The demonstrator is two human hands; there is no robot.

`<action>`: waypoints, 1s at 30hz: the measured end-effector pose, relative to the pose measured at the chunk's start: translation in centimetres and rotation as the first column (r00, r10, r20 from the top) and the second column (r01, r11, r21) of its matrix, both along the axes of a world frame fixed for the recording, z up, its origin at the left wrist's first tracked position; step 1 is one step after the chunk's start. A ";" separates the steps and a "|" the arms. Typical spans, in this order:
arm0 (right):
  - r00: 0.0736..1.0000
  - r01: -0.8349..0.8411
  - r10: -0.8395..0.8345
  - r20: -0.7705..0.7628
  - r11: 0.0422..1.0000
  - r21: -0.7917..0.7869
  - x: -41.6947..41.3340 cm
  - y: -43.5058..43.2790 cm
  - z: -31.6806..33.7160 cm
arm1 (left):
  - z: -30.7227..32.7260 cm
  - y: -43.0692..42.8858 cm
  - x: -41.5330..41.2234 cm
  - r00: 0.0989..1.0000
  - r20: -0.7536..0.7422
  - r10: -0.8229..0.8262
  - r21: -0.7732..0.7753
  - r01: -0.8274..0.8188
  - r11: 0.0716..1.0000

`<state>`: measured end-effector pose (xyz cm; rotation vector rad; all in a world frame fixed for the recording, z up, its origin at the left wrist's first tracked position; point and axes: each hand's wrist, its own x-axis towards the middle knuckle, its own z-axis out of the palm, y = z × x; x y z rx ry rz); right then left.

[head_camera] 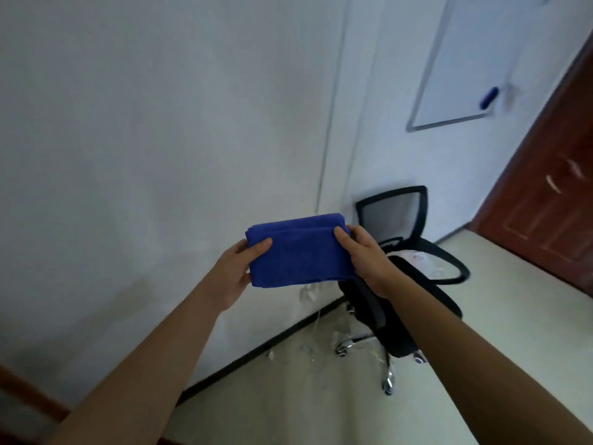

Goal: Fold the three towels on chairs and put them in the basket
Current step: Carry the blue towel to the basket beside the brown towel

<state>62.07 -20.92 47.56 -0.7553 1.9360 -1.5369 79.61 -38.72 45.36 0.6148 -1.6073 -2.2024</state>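
A blue towel [298, 252], folded into a compact rectangle, is held up in the air in front of me, before the white wall. My left hand [236, 271] grips its left edge with the thumb on top. My right hand [365, 255] grips its right edge the same way. Behind and below the towel stands a black office chair [404, 252] with a mesh back. Something pale, white with a bit of red, lies on its seat [420, 256]; what it is I cannot tell. No basket is in view.
A white wall [160, 155] fills the left side, with a dark skirting along the pale floor [288, 396]. A whiteboard [465, 65] hangs at the upper right, a brown wooden door [552, 194] stands at the far right. Cables and small litter lie near the chair's wheels.
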 end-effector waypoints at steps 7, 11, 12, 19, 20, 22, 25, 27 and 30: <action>0.906 0.399 -0.399 -0.145 0.917 -0.031 -10.2 26.5 -0.4 | 1.9 22.0 -17.6 0.966 0.071 -0.248 -0.078 0.254 0.964; 0.818 0.553 -0.550 -0.168 0.832 -0.034 -15.6 41.3 -1.7 | 1.8 35.8 -26.5 0.928 0.113 -0.355 -0.181 0.371 0.911; 0.773 0.620 -0.619 -0.142 0.784 -0.043 -17.1 48.0 -2.1 | 1.4 42.0 -29.8 0.899 0.126 -0.420 -0.187 0.438 0.879; 0.638 0.765 -0.768 -0.062 0.641 -0.066 -20.8 67.8 -1.6 | 2.0 60.4 -39.1 0.772 0.140 -0.620 -0.157 0.635 0.756; 0.599 0.796 -0.800 -0.044 0.600 -0.078 -21.4 70.9 -1.6 | 2.5 63.7 -40.7 0.742 0.144 -0.655 -0.184 0.670 0.719; 0.527 0.845 -0.849 -0.021 0.527 -0.096 -22.5 76.6 -2.1 | 2.6 69.8 -43.5 0.674 0.159 -0.721 -0.202 0.737 0.645; 0.446 0.890 -0.895 -0.013 0.445 -0.102 -24.3 83.7 -3.3 | 2.6 77.4 -47.2 0.590 0.182 -0.787 -0.207 0.805 0.556; 0.405 0.910 -0.914 -0.014 0.404 -0.091 -26.0 88.4 -4.2 | 1.9 82.1 -49.9 0.546 0.194 -0.815 -0.208 0.835 0.509; 0.363 0.929 -0.931 -0.034 0.364 -0.072 -30.3 96.6 -5.1 | 0.3 90.4 -55.7 0.486 0.186 -0.854 -0.198 0.870 0.452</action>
